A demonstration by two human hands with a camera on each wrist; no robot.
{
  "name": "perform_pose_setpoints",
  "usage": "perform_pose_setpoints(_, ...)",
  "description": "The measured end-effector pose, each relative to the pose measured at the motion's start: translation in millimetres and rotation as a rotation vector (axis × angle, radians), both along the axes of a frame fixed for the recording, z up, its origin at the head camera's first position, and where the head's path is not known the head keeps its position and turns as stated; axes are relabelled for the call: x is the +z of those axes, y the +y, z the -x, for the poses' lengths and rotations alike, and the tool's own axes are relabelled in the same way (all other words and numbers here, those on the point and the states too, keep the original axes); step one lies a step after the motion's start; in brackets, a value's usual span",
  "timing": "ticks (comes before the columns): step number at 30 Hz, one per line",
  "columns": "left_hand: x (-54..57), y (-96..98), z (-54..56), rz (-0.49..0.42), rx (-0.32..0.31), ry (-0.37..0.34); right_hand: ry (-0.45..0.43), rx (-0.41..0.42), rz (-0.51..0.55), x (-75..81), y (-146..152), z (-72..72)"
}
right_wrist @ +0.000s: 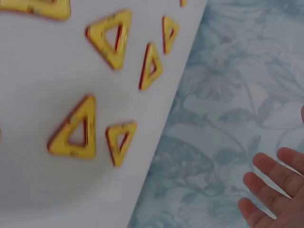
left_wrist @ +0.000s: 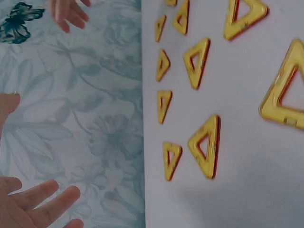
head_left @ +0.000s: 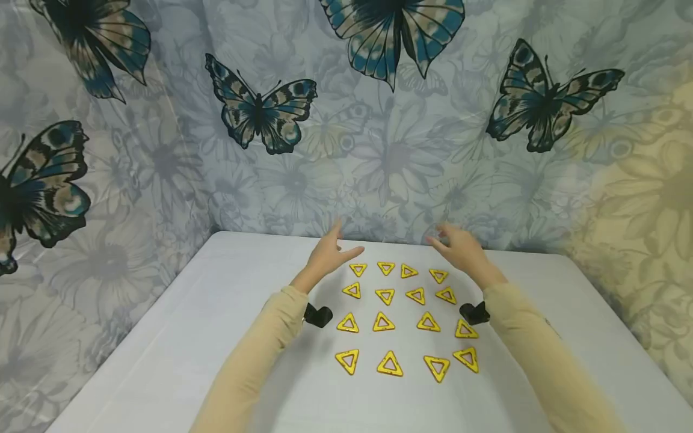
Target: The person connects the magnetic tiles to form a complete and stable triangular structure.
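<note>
Both hands up near the far edge of the white counter [head_left: 216, 300], nothing held in either. Left hand [head_left: 329, 252]: fingers spread wide, thumb well off from the rest, pointing inward. Right hand [head_left: 462, 246]: fingers extended, gap between thumb and fingers, pointing inward and away.

Sixteen yellow triangles [head_left: 390, 372], hollow with reddish edges, lie flat on the counter in four rough rows of four, between the two arms and mostly on the body side of the fingers. They point various ways; all apart. Closest to the left fingers is the far-left triangle [head_left: 358, 265], just below the thumb tip; closest to the right fingers is the far-right triangle [head_left: 439, 271], just below that thumb.

Black pieces [head_left: 319, 316] show at both wrists, behind the fingers. Pale yellow sleeves [head_left: 243, 355] farther back. Beyond the fingers, grey-blue floral cloth [head_left: 390, 198] with dark butterflies [head_left: 260, 114].
</note>
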State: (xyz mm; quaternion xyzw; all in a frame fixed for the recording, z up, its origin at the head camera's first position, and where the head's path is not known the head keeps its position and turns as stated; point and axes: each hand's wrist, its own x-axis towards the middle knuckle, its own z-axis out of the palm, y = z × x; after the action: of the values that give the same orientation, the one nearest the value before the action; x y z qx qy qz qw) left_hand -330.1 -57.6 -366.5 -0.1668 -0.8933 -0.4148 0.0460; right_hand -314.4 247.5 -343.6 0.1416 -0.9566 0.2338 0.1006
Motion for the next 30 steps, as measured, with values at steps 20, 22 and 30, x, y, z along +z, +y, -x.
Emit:
perform_pose_setpoints(20,-23.3,-38.4,-137.7,-0.322,-0.409,0.208,0.292,0.138,0.561,-77.6,-37,-111.2)
perform_pose_setpoints(22,-33.0,-39.5,-139.9,-0.307,-0.424,0.209,0.266,0.133,0.626,-81.9,-45,-127.1)
perform_pose_setpoints(30,-64.0,-43.4,-146.9,-0.259,-0.445,0.144,0.100,0.186,0.852,-100.7,-77,-166.1)
